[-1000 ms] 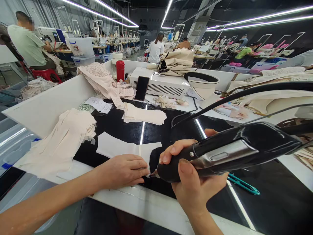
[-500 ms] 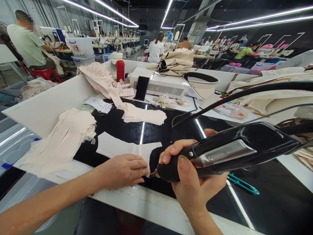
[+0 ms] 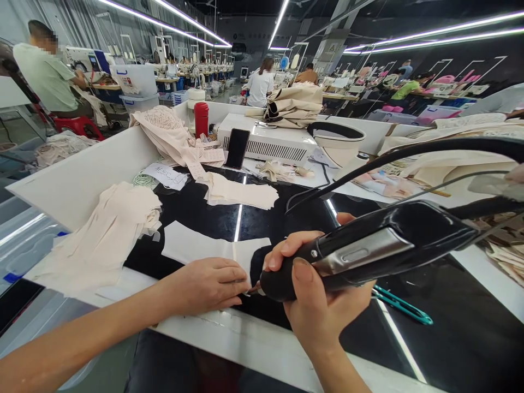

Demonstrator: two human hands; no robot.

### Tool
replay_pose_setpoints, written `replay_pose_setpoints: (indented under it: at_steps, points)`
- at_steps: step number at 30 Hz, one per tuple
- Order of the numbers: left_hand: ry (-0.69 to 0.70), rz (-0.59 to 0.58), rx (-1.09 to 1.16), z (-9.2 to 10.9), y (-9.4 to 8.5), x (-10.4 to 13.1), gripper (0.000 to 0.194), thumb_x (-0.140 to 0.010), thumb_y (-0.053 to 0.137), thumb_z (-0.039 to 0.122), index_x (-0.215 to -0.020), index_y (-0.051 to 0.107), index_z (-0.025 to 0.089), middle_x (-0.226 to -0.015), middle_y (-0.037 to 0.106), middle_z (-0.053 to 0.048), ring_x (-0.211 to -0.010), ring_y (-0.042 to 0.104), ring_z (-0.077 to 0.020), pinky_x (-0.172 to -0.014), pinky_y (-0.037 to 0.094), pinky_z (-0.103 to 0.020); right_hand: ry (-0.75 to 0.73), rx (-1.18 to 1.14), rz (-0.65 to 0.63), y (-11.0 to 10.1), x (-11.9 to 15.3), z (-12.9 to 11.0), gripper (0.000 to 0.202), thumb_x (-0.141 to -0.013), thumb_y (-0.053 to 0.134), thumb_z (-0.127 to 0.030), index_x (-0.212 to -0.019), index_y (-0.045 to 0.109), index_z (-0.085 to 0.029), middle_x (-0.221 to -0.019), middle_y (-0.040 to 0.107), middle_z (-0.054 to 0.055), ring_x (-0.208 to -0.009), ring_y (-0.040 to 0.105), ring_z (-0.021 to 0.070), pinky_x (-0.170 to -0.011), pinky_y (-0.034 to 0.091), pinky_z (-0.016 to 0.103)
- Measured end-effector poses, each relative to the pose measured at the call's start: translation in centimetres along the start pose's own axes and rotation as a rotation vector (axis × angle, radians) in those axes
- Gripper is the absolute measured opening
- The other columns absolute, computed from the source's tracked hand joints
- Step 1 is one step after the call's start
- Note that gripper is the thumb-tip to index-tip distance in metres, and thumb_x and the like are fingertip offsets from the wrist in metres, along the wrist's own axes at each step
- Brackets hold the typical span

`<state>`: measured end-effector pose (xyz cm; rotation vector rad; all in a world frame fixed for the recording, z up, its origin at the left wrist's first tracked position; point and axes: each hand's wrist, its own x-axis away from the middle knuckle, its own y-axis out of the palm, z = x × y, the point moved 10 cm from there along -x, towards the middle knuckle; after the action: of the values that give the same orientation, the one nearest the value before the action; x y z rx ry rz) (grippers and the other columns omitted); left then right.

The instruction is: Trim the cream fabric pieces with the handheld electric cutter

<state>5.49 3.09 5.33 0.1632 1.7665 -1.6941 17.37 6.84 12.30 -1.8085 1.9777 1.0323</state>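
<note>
My left hand (image 3: 213,284) lies over the near edge of a curved white fabric piece (image 3: 196,242), fingers stretched out and pressing it down. A narrow light strip crosses that piece near its right part. My right hand (image 3: 315,284) is wrapped round a black corded hand tool (image 3: 352,245) with a silver lever on its side. The tool's thin metal tip (image 3: 254,289) reaches the fabric's right end, close to my left fingertips. Whether the tip touches the cloth is hard to see. Beneath lies a glossy black work surface (image 3: 204,218).
Cream fabric pieces (image 3: 102,234) are piled at left, with another stack (image 3: 241,190) farther back. A teal thread snipper (image 3: 403,305) lies right of my right hand. Behind are a phone (image 3: 237,148), a red bottle (image 3: 201,119) and a white vented box (image 3: 266,139). A cable (image 3: 352,172) arches at right.
My right hand and the tool have shifted slightly left, and the tool's rear end has swung a little. My left hand and the white fabric stay in place.
</note>
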Motion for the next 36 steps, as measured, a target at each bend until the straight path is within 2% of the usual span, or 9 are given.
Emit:
replay_pose_setpoints:
  at_steps: [15,24,29,32,36]
  points:
    - [-0.010,-0.012,0.019,-0.2,0.0,0.0,0.024,-0.110,0.048,0.023,-0.119,0.065,0.009,-0.110,0.072,-0.008,-0.108,0.069,-0.0207,-0.107,0.056,-0.032,0.020,-0.007,0.012,-0.3,0.0,0.3,0.047,-0.090,0.080,-0.029,-0.131,0.058,-0.035,-0.083,0.068,-0.004,-0.057,0.065,0.0124,-0.052,0.058,0.028]
    - [0.007,-0.020,0.019,-0.1,0.1,0.0,0.024,-0.110,0.049,0.023,-0.118,0.067,0.008,-0.110,0.073,-0.010,-0.107,0.070,-0.0194,-0.108,0.055,-0.031,0.027,0.001,0.001,-0.1,0.0,0.4,0.051,-0.091,0.078,-0.027,-0.135,0.054,-0.034,-0.083,0.067,-0.004,-0.056,0.064,0.0130,-0.051,0.059,0.029]
    - [-0.005,-0.026,0.041,-0.2,0.4,0.1,0.025,-0.110,0.049,0.025,-0.121,0.066,0.010,-0.112,0.074,-0.010,-0.111,0.070,-0.0198,-0.109,0.055,-0.031,0.028,0.012,-0.003,0.1,0.3,0.3,0.042,-0.093,0.076,-0.025,-0.129,0.055,-0.031,-0.084,0.067,-0.003,-0.056,0.065,0.0126,-0.051,0.058,0.028]
    - [-0.025,-0.046,0.086,0.0,0.3,0.4,0.024,-0.111,0.049,0.025,-0.122,0.064,0.011,-0.111,0.074,-0.009,-0.111,0.070,-0.0199,-0.109,0.055,-0.032,0.050,0.007,-0.001,0.1,0.4,0.1,0.040,-0.091,0.078,-0.029,-0.124,0.056,-0.029,-0.083,0.067,-0.003,-0.055,0.063,0.0125,-0.047,0.056,0.027]
    - [-0.032,-0.098,0.140,1.2,-0.5,1.2,0.022,-0.110,0.052,0.027,-0.121,0.064,0.012,-0.105,0.074,-0.008,-0.104,0.071,-0.0186,-0.104,0.057,-0.030,0.028,0.031,0.023,-1.0,-0.8,-0.8,0.051,-0.087,0.082,-0.030,-0.130,0.055,-0.031,-0.081,0.068,-0.004,-0.053,0.063,0.0140,-0.046,0.055,0.030]
